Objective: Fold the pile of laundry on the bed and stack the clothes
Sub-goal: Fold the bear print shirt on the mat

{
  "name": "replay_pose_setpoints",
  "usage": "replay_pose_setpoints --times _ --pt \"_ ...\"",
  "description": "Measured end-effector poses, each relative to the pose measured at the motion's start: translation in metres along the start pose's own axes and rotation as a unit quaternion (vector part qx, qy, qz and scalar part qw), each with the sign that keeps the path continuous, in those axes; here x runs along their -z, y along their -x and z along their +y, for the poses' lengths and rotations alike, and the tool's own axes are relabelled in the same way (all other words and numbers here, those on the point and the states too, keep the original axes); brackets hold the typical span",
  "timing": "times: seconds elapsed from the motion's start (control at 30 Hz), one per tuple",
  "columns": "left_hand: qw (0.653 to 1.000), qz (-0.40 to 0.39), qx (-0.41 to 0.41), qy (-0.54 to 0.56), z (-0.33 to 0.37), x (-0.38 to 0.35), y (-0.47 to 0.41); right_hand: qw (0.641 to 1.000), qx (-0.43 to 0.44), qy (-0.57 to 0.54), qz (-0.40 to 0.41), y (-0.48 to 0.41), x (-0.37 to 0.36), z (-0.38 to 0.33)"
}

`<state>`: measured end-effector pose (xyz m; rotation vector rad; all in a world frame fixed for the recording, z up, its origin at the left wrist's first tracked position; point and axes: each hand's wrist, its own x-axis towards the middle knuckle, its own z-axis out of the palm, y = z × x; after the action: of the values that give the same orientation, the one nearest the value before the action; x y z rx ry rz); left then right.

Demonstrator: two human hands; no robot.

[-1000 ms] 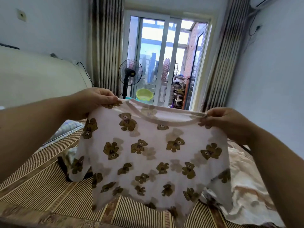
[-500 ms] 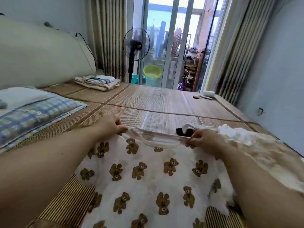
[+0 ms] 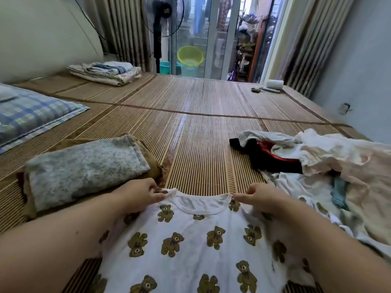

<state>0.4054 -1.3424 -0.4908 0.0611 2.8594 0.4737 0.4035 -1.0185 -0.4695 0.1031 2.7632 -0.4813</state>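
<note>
A white bear-print shirt (image 3: 190, 250) lies flat on the bamboo mat (image 3: 201, 149) in front of me, collar pointing away. My left hand (image 3: 139, 193) pinches its left shoulder and my right hand (image 3: 257, 197) pinches its right shoulder. To the left lies a stack of folded clothes (image 3: 84, 168), grey speckled on top of brown. On the right sits the unfolded laundry pile (image 3: 313, 166) of white, pink, black and red garments.
A blue plaid pillow (image 3: 31, 115) lies at the far left. Folded bedding (image 3: 105, 71) rests by the headboard. A white roll (image 3: 274, 83) and small items sit at the mat's far right corner. A standing fan (image 3: 158, 28) and green basin (image 3: 189, 56) are by the glass door.
The shirt came down from being held up in the air and now lies spread on the mat. Both hands lowered with it, still pinching the shoulders.
</note>
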Motion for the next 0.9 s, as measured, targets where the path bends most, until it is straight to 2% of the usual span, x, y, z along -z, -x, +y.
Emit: replay_pose_setpoints --times 0.13,0.2,0.27,0.37,0.5,0.6,0.7,0.8,0.9 --pt "0.992 -0.124 -0.01 -0.015 -0.011 0.018 0.029 0.991 -0.049 0.052 -0.112 0.034 0.018 0.02" --pt "0.985 -0.157 0.012 -0.065 -0.022 0.027 0.043 0.985 -0.073 0.103 -0.12 0.046 0.022 0.027" --pt "0.977 -0.171 0.05 -0.119 -0.034 0.034 0.056 0.981 -0.07 0.157 -0.093 0.051 0.025 0.03" --pt "0.974 -0.134 0.084 -0.162 -0.053 0.04 0.068 0.985 -0.041 0.163 -0.028 0.059 0.029 0.031" --pt "0.995 -0.037 0.094 0.003 -0.062 0.046 0.081 0.992 -0.001 0.113 0.062 0.078 0.036 0.023" --pt "0.995 0.016 0.091 0.032 -0.057 0.053 0.093 0.987 0.018 0.117 0.108 0.088 0.035 0.014" --pt "0.991 0.013 0.112 0.067 -0.053 0.052 0.097 0.986 0.006 0.16 0.05 0.095 0.031 0.009" --pt "0.978 -0.016 0.178 0.106 -0.057 0.048 0.098 0.972 -0.044 0.228 -0.031 0.097 0.024 0.014" --pt "0.955 -0.008 0.244 0.168 -0.062 0.046 0.105 0.965 -0.075 0.247 -0.036 0.098 0.026 0.02"
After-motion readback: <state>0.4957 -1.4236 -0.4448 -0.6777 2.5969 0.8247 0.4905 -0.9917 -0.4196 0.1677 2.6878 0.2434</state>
